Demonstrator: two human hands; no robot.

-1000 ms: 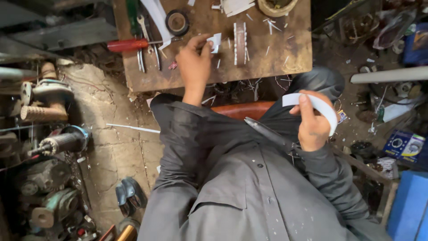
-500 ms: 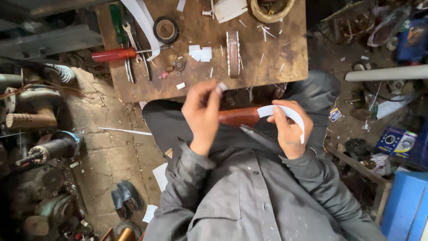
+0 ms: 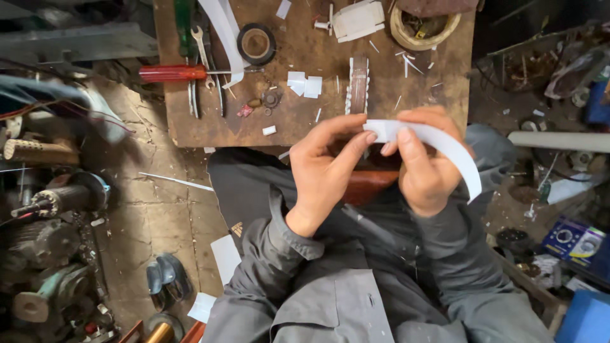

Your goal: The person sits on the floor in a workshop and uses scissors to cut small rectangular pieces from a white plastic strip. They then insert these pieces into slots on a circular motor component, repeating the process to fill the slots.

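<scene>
Both hands meet over my lap, just below the wooden board's near edge. My right hand [image 3: 424,166] grips a curved white paper strip [image 3: 448,147] that arcs down to the right. My left hand [image 3: 325,173] pinches the strip's left end between thumb and fingers. On the worn wooden board [image 3: 298,121] lie small white paper pieces [image 3: 304,84], a ribbed stator-like part [image 3: 359,82] lined with white slips, a tape roll [image 3: 256,43] and a red-handled screwdriver [image 3: 175,72].
Wrenches [image 3: 202,47] and a long white strip [image 3: 223,32] lie on the board's left; a basket [image 3: 424,25] sits at its far right. Old electric motors [image 3: 57,203] crowd the floor at left. A white pipe [image 3: 559,141] and a blue box [image 3: 575,240] are on the right.
My left hand came back from the board, where it picked up something small, and joined my right hand on the white strip. The view shifted closer to the board.
</scene>
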